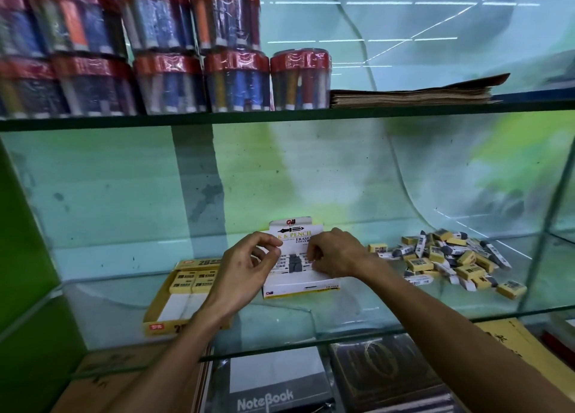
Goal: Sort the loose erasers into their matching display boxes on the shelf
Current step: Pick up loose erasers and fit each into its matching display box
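Glass shelf carries everything. Both forearms reach in over its front edge. Left hand, fingers curled with thumb meeting fingertips, and right hand, fingers curled downward, work over the white ink-and-pencil eraser box; whether either pinches an eraser, I cannot tell. Yellow 2B eraser box sits left. Loose erasers lie heaped right.
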Motion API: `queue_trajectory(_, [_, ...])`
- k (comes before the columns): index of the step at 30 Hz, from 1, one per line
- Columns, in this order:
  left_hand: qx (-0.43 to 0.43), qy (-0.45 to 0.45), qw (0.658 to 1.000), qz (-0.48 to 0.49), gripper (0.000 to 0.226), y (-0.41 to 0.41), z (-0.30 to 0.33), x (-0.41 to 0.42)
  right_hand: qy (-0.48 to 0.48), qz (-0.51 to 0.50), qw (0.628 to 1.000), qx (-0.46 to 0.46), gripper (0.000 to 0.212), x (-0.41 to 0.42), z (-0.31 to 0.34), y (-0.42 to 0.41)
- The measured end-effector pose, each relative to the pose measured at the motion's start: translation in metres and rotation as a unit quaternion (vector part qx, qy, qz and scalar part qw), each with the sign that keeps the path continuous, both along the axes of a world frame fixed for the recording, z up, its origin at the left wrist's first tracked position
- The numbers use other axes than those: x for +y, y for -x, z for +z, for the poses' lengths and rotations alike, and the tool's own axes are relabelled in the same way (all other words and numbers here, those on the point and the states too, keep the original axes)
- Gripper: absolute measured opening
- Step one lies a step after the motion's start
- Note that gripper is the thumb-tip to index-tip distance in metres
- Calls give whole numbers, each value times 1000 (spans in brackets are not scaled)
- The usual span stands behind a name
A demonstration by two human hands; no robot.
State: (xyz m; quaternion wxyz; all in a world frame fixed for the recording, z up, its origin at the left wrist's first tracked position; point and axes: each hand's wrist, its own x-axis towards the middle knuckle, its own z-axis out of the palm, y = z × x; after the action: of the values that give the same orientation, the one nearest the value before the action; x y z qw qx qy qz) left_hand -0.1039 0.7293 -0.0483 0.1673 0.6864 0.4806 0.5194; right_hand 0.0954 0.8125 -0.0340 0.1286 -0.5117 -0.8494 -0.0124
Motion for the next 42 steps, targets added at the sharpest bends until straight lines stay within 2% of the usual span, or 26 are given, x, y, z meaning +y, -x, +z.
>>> queue_trajectory(4, [1, -2, 1000, -7, 11, -7, 2, 2, -14, 6, 1000, 5, 19, 1, -1, -4])
queue_trajectory(9, [6, -5, 1000, -22, 12, -25, 7, 6, -19, 29, 993, 116, 11, -4, -2, -34])
queue_trajectory(16, [11, -8, 996, -83, 16, -73, 5, 19, -59, -59, 979, 185, 8, -16, -7, -116])
queue_trajectory(19, [31, -1, 994, -107, 15, -92, 2, 26, -83, -102, 978, 159, 9, -13, -16, -142])
queue_trajectory(24, [67, 2, 989, -132, 9, -115, 4, 32, -131, -121, 979, 97, 23, -7, -18, -151])
queue_trajectory(29, [110, -4, 984, -142, 7, -124, 2, 38, -92, -132, 987, -11, 37, 7, -15, -135])
queue_trajectory(32, [121, -1, 983, -136, 7, -124, 3, 41, -89, -143, 984, -63, 32, 12, -20, -127])
queue_trajectory(39, [103, 19, 988, -112, 9, -118, 6, 45, -160, -125, 979, -23, 20, 7, -23, -130])
queue_trajectory(42, [78, 34, 991, -105, 7, -117, 8, 48, -158, -110, 981, -6, 20, 4, -24, -132])
